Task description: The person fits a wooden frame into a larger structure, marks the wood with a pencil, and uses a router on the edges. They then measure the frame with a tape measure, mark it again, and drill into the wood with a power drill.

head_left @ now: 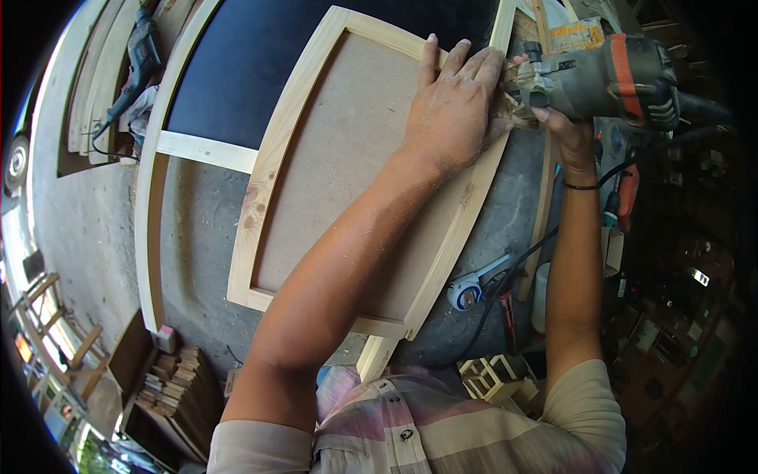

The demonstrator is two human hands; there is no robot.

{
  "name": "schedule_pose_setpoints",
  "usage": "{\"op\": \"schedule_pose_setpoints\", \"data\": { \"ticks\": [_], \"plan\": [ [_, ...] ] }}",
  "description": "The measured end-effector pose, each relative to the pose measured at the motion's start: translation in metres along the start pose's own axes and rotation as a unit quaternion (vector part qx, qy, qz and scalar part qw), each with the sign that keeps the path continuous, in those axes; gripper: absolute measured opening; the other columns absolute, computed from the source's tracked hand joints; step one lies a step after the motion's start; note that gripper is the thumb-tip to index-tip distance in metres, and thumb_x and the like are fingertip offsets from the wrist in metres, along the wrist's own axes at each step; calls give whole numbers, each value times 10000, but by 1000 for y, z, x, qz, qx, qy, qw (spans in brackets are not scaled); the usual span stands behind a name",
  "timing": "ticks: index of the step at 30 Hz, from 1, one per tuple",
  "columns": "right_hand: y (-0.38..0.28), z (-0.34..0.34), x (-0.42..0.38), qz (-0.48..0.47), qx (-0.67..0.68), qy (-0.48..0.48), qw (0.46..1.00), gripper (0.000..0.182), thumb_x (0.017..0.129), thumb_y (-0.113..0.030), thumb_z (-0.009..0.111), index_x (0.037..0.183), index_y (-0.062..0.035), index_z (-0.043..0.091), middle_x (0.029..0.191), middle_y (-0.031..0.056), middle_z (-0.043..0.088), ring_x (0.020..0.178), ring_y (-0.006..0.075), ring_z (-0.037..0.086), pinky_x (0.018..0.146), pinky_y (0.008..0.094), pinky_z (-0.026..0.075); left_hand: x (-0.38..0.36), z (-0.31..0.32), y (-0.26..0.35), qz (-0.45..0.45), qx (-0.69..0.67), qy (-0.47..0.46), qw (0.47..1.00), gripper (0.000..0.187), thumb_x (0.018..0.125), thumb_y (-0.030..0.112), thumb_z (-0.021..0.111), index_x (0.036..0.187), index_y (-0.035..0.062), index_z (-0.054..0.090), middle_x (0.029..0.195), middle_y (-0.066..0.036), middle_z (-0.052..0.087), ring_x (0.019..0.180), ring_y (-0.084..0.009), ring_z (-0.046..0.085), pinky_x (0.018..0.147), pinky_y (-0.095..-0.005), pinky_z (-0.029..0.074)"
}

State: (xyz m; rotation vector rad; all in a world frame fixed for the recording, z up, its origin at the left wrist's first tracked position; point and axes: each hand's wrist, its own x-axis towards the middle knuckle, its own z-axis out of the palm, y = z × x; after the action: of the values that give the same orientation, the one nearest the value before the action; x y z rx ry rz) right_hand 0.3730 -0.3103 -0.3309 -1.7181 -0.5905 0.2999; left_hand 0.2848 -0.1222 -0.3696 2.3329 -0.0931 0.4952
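Observation:
A framed wooden panel point(347, 158), with pale wood edges and a brown board inside, lies tilted across the work surface. My left hand point(454, 110) rests flat on its upper right part, fingers stretched out and slightly dusty, close beside the router's base. My right hand point(568, 138) is closed around the front of a dark router point(588, 79) with an orange band. The router lies sideways at the panel's upper right edge; its bit and exact contact with the wood are hidden.
Beneath the panel is a larger wooden frame point(150, 221) with a black sheet point(229, 79). A blue-white tape measure point(464, 292) lies near a black cable point(505, 276). Another power tool point(140, 67) sits upper left. Stacked wood pieces point(170, 383) stand lower left.

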Motion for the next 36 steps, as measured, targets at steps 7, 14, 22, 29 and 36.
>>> {"op": "schedule_pose_setpoints", "data": {
  "ticks": [7, 14, 22, 29, 36],
  "plan": [
    [1, -3, -2, 3, -25, 2, 1000, 350, 778, -74, 721, 1118, 2, 682, 1064, 50, 692, 991, 161, 644, 928, 302, 486, 0, 1, 0, -4, -12, 7, 1000, 759, 817, 359, 756, 1451, 92, 433, 1428, -118, 541, 1436, -316, 365, 1240, -524, 12],
    [0, -3, -5, 8, -32, 7, 999, 299, 781, -64, 736, 1070, -6, 686, 1037, 39, 690, 947, 147, 640, 878, 288, 494, -1, 2, -1, -3, -18, 7, 1000, 761, 806, 343, 769, 1447, 101, 439, 1417, -117, 551, 1436, -319, 366, 1239, -527, 10],
    [2, -5, -4, 7, -34, 0, 999, 271, 788, -71, 740, 1045, -3, 688, 1019, 36, 689, 927, 146, 638, 874, 287, 494, 0, 2, -1, -4, -24, 11, 1000, 754, 796, 338, 781, 1433, 105, 452, 1407, -115, 560, 1436, -326, 364, 1234, -537, 21],
    [-1, -2, -3, 3, -18, 3, 1000, 273, 788, -62, 736, 1051, -1, 690, 1034, 41, 693, 953, 148, 642, 899, 289, 492, 0, 3, -2, -1, -31, 9, 999, 753, 788, 330, 789, 1429, 117, 457, 1406, -113, 560, 1433, -326, 367, 1232, -538, 20],
    [7, -6, -5, 2, -21, 8, 1000, 244, 779, -61, 751, 1011, -17, 692, 1001, 29, 689, 933, 145, 639, 888, 287, 488, 0, 7, -4, 18, -10, 35, 999, 749, 756, 339, 802, 1378, 66, 489, 1388, -133, 566, 1385, -348, 430, 1225, -556, 61]
  ]
}}
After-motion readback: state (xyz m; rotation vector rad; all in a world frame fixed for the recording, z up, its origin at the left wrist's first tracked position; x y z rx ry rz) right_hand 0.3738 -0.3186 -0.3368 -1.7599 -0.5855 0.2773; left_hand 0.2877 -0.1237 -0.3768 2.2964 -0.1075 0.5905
